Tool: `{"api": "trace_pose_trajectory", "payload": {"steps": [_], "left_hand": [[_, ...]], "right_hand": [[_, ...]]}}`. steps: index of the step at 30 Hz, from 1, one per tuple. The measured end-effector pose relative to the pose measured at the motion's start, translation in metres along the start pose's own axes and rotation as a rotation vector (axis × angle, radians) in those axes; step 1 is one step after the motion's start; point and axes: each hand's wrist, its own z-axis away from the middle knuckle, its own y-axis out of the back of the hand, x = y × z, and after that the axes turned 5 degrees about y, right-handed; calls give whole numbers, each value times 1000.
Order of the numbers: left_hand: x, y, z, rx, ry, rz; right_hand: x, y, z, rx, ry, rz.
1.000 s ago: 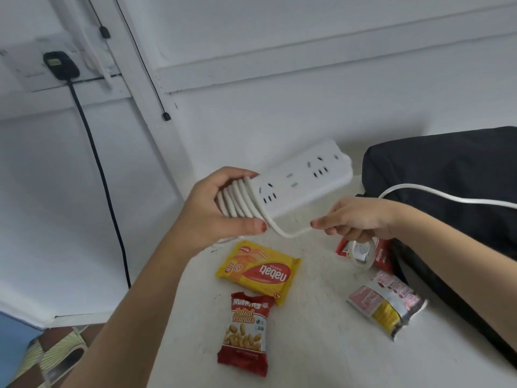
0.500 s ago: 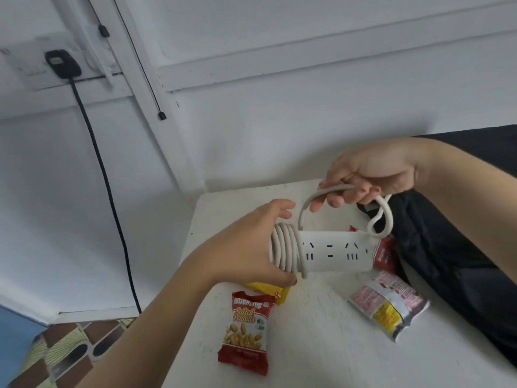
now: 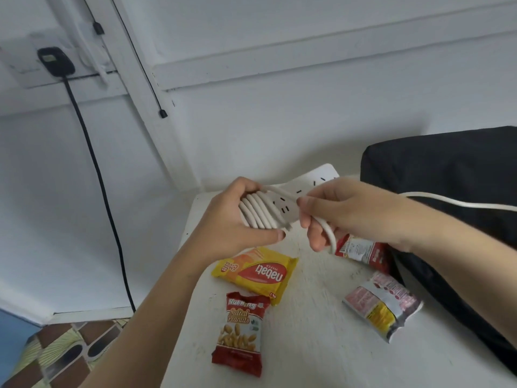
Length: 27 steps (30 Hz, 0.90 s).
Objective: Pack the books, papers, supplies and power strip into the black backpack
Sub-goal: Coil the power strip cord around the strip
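- power strip (image 3: 313, 179): white, held in the air above the far edge of the tabletop (image 3: 307, 354), mid-frame, sockets facing the camera. Not in the bag yet.
- cord (image 3: 258, 212): several turns lie side by side round the strip's 9 o'clock end. The free length runs off twd 3 o'clock, over the bag & out of frame.
- left hand (image 3: 237, 222): grip closed round the wound end, fingers on top, thumb underneath, pinning the coils.
- right hand (image 3: 347, 211): grip curled round the loose cord just at 3 o'clock of the coils, w/ a bend of cord hanging below the fingers.
- Step, as I read it: winding the cord before packing. To do it well:
  - lay each turn snug beside the last, no crossing
  - clamp each new turn w/ the left thumb
  - feed w/ light tension
  - tuck the plug end under a turn so it won't unwind in the bag
- black backpack (image 3: 447, 175): at 3 o'clock of the strip, along the tabletop's side. Opening not visible.
- Also on the tabletop:
  - nabati wafer pack (image 3: 257, 271) at 6 o'clock of the hands
  - salted peanuts pack (image 3: 242, 331) nearer the camera
  - silver-pink sachet (image 3: 383, 306) at approx 4 o'clock
  - red pack (image 3: 363, 252) partly under the right hand
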Motion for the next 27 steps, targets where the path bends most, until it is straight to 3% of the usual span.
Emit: {"api": "trace_pose_trajectory", "payload": {"steps": [4,8,11,17,22,27], "left_hand": [[-5,1,0,51,33,76],[-7,-1,1,136,55,219],[-8,-4,1,176,45,312],[-11,-8,0,206,41,365],[-12,-9,2,209,33,432],[-7,-5,6,124,-72,516]], "right_hand": [[20,-18,2,210,100,81],[44,-47,7,583,384,78],[61,-61,3,592,516,63],[73,-73,-8,588,558,133],[78,-79,-10,698,465,38],[80,-73,-10,569,434,-38]]}}
